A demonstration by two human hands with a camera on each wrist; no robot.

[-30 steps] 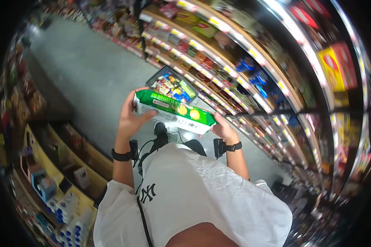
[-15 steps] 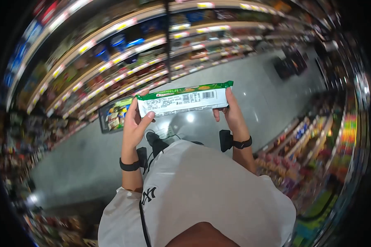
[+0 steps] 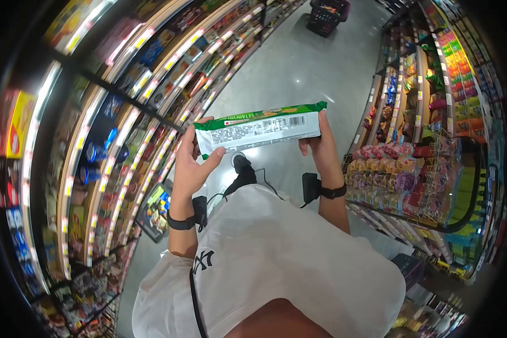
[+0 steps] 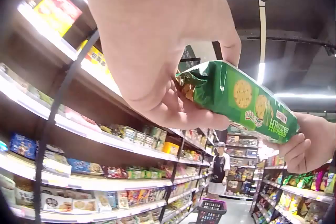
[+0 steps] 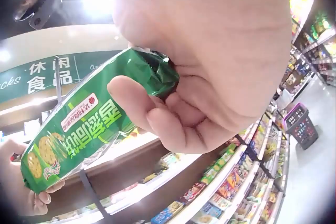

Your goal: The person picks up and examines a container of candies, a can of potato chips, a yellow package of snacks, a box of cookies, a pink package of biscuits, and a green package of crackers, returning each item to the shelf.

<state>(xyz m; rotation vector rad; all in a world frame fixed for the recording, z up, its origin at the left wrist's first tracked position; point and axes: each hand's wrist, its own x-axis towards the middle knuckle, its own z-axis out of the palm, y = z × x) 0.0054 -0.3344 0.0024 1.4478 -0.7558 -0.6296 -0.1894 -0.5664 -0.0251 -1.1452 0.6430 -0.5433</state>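
Observation:
A long green packet of crackers (image 3: 259, 130) is held up in front of the white shirt, its white printed back with a barcode turned toward the head camera. My left hand (image 3: 196, 163) grips one end, thumb on the white back. At the other end my right hand (image 3: 325, 151) holds the packet with its fingers curled in beneath. Pictures of round crackers show on the green front of the cracker packet (image 4: 252, 100) in the left wrist view. That same front of the packet (image 5: 79, 121) faces the right wrist camera.
Stocked shelves (image 3: 146, 84) line the left, with snack racks (image 3: 422, 84) and a wire rack of bagged snacks (image 3: 383, 174) on the right. A filled basket (image 3: 155, 211) stands on the floor at left. A dark basket (image 3: 325, 17) and a person (image 4: 219, 169) are farther down the aisle.
The packet has rolled so its white back shows more. My body has turned: the shelves have swung to the left, and the snack racks now show at right. Both hands keep their hold.

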